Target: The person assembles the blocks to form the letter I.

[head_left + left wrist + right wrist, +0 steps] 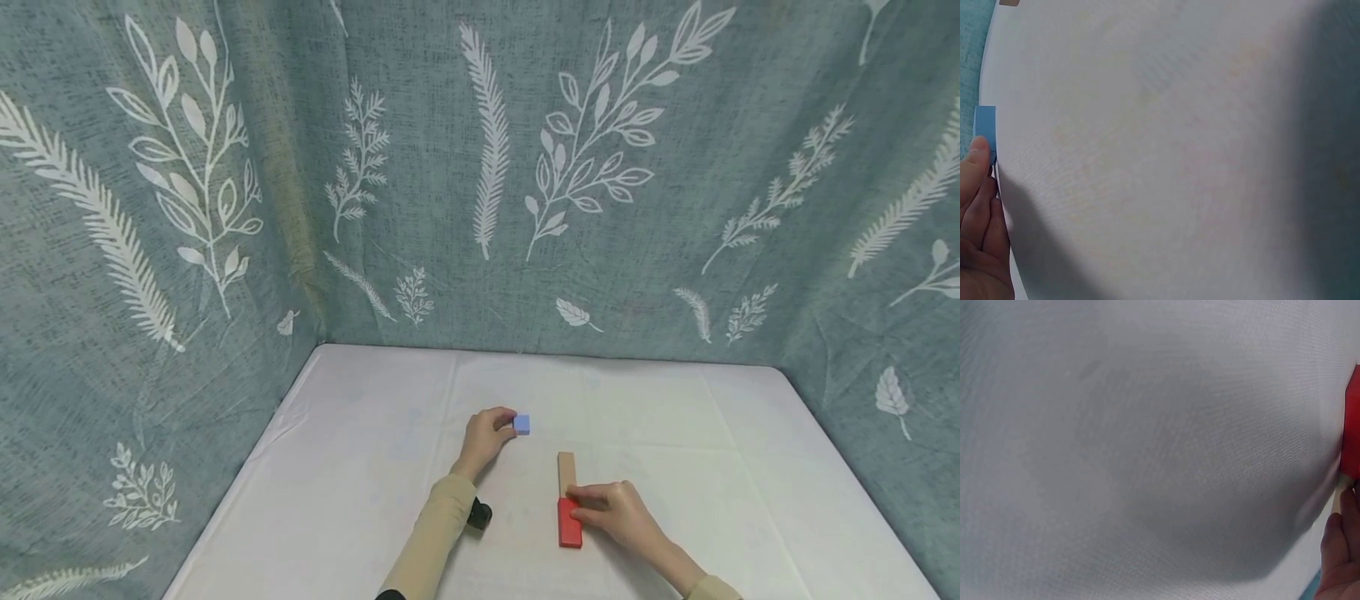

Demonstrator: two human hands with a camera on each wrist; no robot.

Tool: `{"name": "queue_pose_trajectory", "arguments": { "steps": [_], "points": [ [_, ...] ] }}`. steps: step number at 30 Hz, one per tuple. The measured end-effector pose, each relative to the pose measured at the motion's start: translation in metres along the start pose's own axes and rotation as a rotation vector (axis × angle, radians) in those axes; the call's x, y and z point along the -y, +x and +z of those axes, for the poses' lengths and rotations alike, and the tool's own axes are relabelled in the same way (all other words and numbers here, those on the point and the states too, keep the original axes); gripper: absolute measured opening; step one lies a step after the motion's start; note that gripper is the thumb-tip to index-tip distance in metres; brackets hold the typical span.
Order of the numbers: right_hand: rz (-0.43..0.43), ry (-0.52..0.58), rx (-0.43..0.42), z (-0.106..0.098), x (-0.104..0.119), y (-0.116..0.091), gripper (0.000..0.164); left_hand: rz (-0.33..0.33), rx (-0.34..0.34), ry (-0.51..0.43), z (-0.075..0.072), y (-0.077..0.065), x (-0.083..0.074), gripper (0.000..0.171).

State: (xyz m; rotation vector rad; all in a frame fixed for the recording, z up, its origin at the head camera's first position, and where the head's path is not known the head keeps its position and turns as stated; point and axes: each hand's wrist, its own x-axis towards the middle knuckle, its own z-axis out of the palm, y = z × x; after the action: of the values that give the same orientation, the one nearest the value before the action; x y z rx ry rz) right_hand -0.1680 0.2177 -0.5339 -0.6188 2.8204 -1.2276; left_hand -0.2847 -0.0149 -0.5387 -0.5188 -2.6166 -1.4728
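Between thumb and fingers, my left hand point(484, 440) pinches a small blue block point(522, 425) at its left side. In the left wrist view the thumb lies against the blue block point(985, 122). Closer to me, my right hand point(618, 512) grips a red rectangular block point(570, 533) near its far right corner, the index finger reaching over where it meets a plain wooden block point(566, 468). The wooden block extends straight away from the red one, in line with it. At the right wrist view's edge, the red block point(1351, 425) shows above the fingers.
A white cloth covers the table point(375, 408). Behind it and along both sides hangs a green-grey curtain point(435, 167) with white leaf patterns. A black wrist camera point(480, 514) sits beside the left sleeve.
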Motion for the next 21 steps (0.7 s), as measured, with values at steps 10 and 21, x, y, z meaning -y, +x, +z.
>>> {"name": "queue_pose_trajectory", "arguments": {
  "steps": [10, 21],
  "points": [
    [-0.005, 0.012, 0.006, 0.001, 0.0, -0.001, 0.033, 0.011, 0.015, -0.013, -0.004, -0.001, 0.004, 0.026],
    [-0.001, 0.002, 0.007, 0.0, 0.002, -0.001, 0.033, 0.03, 0.009, -0.051, -0.018, 0.009, -0.004, 0.023]
  ]
}}
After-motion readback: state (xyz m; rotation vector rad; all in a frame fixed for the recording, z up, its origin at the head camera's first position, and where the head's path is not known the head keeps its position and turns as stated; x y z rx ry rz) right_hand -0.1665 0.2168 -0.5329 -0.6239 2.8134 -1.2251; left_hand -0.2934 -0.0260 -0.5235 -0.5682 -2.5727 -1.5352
